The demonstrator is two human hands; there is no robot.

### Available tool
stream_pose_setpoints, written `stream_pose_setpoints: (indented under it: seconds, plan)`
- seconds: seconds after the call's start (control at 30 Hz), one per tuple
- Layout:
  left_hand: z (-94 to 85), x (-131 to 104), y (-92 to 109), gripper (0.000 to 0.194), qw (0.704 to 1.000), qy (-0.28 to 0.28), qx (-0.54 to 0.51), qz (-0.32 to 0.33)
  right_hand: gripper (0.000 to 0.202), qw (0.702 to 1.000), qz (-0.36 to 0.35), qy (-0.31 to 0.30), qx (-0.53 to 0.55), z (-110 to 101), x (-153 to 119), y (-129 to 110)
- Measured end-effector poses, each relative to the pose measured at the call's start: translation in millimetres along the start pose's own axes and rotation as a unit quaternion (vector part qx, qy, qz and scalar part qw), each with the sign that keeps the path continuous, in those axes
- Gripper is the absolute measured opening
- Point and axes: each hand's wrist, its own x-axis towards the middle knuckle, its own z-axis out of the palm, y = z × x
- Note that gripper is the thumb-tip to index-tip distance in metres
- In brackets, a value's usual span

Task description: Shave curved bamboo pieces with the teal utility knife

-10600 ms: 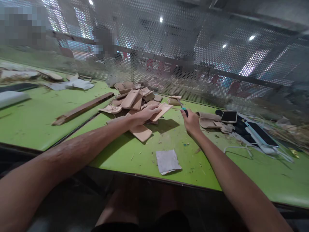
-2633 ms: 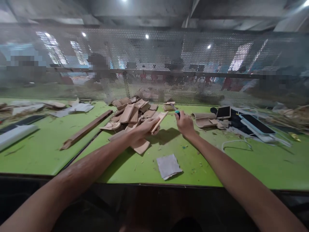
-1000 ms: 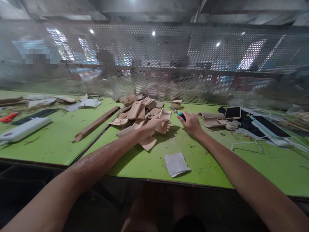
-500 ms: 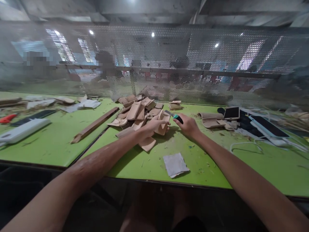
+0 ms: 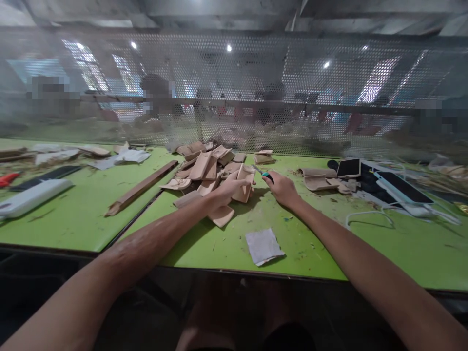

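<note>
One tan piece (image 5: 244, 187) pinched in left hand (image 5: 223, 191) grip, standing tilted, long side running 6 to 12 o'clock, over green tabletop (image 5: 219, 243). One small knife (image 5: 263, 173) squeezed in right hand (image 5: 282, 189) grip; blade tip points to 10 o'clock, touching piece. Handle mostly hidden by fingers. Pile of tan pieces (image 5: 204, 165) at 11 o'clock, too jumbled to count. One grey square (image 5: 263, 246) at 6 o'clock. Two phones (image 5: 349, 167) at 3 o'clock.
</note>
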Motion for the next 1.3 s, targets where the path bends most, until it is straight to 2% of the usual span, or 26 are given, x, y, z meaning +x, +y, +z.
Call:
stream_pose_setpoints:
  seconds: [0.13, 0.33, 0.63, 0.83, 1.07, 1.3]
  plan:
    - [0.3, -0.5, 1.2, 0.021, 0.999, 0.024, 0.002, 0.024, 0.049, 1.000, 0.013, 0.010, 0.014, -1.8, 0.0, 1.7]
    - [3.5, -6.1, 9.2, 0.012, 0.999, 0.043, 0.010, 0.023, 0.047, 0.999, -0.010, 0.006, 0.036, -0.5, 0.8, -1.5]
    - [3.0, -4.2, 6.3, 0.019, 0.999, 0.016, -0.008, 0.030, 0.049, 0.998, -0.003, 0.032, 0.049, 2.2, 0.6, 2.2]
    - [-0.3, -0.8, 1.6, 0.023, 0.999, 0.021, -0.025, 0.007, 0.051, 0.997, 0.001, 0.046, 0.065, 3.3, 2.4, 3.8]
    - [0.4, -3.0, 4.7, 0.027, 0.997, 0.058, 0.026, 0.042, 0.051, 0.995, 0.012, 0.057, 0.076, 4.6, 3.3, 5.7]
    - [0.0, -5.7, 1.9, 0.030, 0.999, -0.024, 0.022, 0.036, 0.051, 0.991, 0.047, 0.085, 0.096, 6.1, 4.6, 8.5]
